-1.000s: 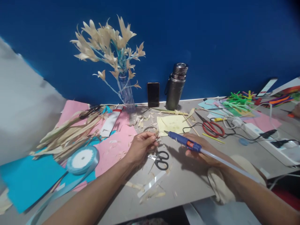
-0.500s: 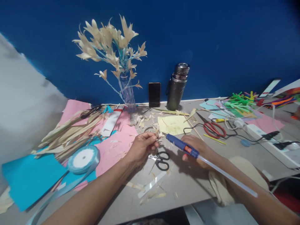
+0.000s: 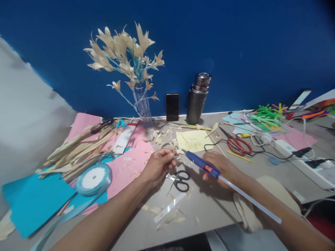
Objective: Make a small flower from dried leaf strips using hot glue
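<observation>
My right hand [image 3: 221, 166] is wrapped round a blue hot glue gun [image 3: 197, 161] with a long clear glue stick sticking out of its back end. The gun's nozzle points left, close to the fingertips of my left hand [image 3: 160, 165]. Between that hand's thumb and fingers is pinched a small dried-husk flower [image 3: 175, 148], pale like the ones in the vase; its lower part is hidden by the fingers. Black-handled scissors [image 3: 180, 180] lie partly open on the table just below the left hand.
A vase [image 3: 143, 108] of husk flowers, a phone [image 3: 172, 107] and a steel flask [image 3: 199, 99] stand along the blue wall. Dried husks [image 3: 83, 144] and a ribbon roll [image 3: 92, 179] lie left; red-handled scissors [image 3: 239, 145], cables and a power strip [image 3: 303, 162] lie right.
The view has tilted up slightly, so everything sits a little lower. The glue gun's back end has swung slightly to the left; both hands keep their grips.
</observation>
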`<state>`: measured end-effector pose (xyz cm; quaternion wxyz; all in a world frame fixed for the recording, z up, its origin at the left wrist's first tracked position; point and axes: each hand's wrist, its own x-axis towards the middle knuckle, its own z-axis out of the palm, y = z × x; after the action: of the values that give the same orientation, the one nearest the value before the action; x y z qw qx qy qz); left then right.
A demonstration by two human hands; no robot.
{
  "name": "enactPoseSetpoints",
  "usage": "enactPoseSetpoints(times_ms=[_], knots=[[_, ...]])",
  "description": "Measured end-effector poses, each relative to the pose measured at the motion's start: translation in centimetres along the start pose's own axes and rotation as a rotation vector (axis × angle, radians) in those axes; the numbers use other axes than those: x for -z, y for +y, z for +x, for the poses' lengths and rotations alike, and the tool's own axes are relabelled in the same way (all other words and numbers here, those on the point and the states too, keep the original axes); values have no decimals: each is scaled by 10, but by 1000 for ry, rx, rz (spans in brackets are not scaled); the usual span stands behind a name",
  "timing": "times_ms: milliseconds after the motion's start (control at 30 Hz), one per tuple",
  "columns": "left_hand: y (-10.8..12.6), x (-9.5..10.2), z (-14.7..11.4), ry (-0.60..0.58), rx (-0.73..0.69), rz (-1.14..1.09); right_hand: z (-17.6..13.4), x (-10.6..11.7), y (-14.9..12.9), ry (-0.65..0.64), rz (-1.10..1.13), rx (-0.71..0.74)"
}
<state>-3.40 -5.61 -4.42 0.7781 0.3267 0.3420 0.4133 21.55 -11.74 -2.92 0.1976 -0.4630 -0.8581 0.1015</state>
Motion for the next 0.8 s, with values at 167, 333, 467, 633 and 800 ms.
enactPoseSetpoints(times_ms=[167, 333, 467, 633, 800], knots=[[-1, 1, 0, -9, 6, 14, 2, -2, 2, -16, 36, 47], [-1, 1, 0, -38, 11, -20, 1, -2, 8, -61, -10, -1], [-1, 1, 0, -20, 6, 11, 0, -1, 6, -25, -14, 14], [-2, 3, 2, -7, 3, 40, 4, 4, -2, -83, -33, 5], [-3, 4, 2, -10, 14, 50, 3, 7, -6, -56, -64, -47]])
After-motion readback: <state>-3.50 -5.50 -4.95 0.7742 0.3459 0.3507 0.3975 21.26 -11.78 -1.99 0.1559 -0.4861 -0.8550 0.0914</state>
